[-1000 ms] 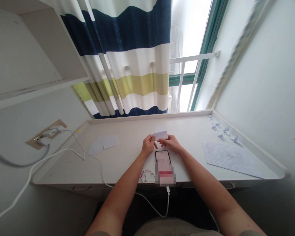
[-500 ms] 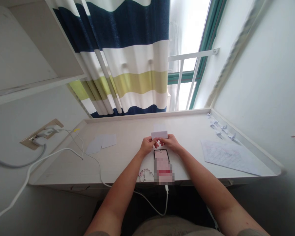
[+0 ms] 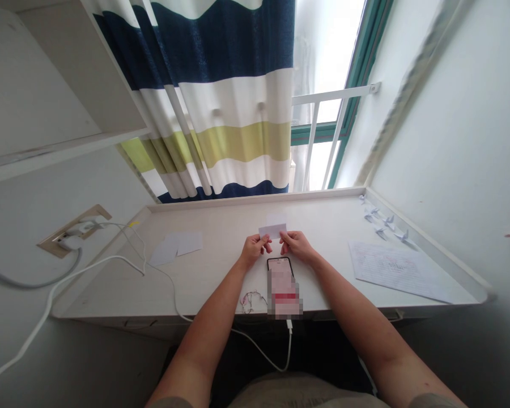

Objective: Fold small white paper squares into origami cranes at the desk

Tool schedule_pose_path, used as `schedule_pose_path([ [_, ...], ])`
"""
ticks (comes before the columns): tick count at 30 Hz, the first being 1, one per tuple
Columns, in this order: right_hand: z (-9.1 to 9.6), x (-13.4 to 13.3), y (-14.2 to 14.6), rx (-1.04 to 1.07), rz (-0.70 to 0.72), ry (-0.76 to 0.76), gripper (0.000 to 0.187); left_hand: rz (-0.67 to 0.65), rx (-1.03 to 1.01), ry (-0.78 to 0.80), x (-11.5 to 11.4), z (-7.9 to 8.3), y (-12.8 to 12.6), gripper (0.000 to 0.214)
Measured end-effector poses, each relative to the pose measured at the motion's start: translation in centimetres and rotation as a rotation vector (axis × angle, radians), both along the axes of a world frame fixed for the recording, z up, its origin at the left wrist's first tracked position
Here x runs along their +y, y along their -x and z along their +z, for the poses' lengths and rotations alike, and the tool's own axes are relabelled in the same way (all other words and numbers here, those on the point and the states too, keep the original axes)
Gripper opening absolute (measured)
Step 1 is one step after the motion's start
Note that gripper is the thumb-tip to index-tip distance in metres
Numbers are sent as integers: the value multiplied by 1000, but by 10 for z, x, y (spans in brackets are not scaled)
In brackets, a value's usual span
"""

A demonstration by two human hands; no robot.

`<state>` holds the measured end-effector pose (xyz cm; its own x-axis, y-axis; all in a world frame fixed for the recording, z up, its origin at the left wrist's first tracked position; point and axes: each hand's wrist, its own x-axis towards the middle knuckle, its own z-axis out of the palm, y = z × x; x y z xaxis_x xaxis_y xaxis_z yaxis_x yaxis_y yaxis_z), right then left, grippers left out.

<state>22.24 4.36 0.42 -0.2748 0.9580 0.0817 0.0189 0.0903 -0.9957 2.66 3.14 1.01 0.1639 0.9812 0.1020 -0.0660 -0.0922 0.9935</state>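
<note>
At the desk's (image 3: 246, 198) left end, a white shelf (image 3: 46, 96) juts overhead and a wall socket plate (image 3: 73, 231) holds white plugs, w/ a grey cable (image 3: 28, 279) looping down from it. A white cable (image 3: 87, 265) runs along the desk's near side, and a second white cable (image 3: 255, 351) hangs below the edge to the phone's bottom end. Two pale paper squares (image 3: 176, 247) lie flat and overlapping on the desktop, left of the hands. Near the front edge is a thin wire loop (image 3: 253, 302), too small to ID.

Mid-desk, L hand (image 3: 254, 250) pinches the white slip (image 3: 272, 230) at its left end between thumb and fingers, held just above the desk. R hand (image 3: 296, 245) has fingers nearly closed at the slip's right end, seemingly gripping it. A second pale slip (image 3: 276, 219) lies just beyond. Phone (image 3: 281, 286) lies directly below the hands, screen up, partly blurred. To the right, small paper cranes (image 3: 385, 224) line the back edge, and a handwritten sheet (image 3: 395, 272) lies flat nearby.
</note>
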Motion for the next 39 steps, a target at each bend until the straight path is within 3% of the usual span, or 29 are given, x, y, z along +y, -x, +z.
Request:
schedule_pose_path([
  [10,4,-4,-4,-17,63,-23,65,39,-39,-33,1,2,2,47],
  [12,3,-3,-2,6,-48,-37,61,61,-39,-45,2,-1,1,49],
  [16,0,-1,6,41,-380,-48,58,248,-10,-108,5,-9,-6,53],
  [19,-1,0,12,53,-294,-70,58,249,106,-185,4,-12,-13,47],
  [22,-2,1,13,98,-241,-86,57,139,190,-290,-2,-11,-17,36],
  [27,-1,2,8,156,-174,-108,53,55,246,-366,-8,-5,-15,48],
  [34,-1,2,6,26,-221,-198,53,57,227,-291,-5,-9,-15,51],
  [39,-2,2,9,44,-170,-103,63,66,18,-68,4,-12,-10,51],
])
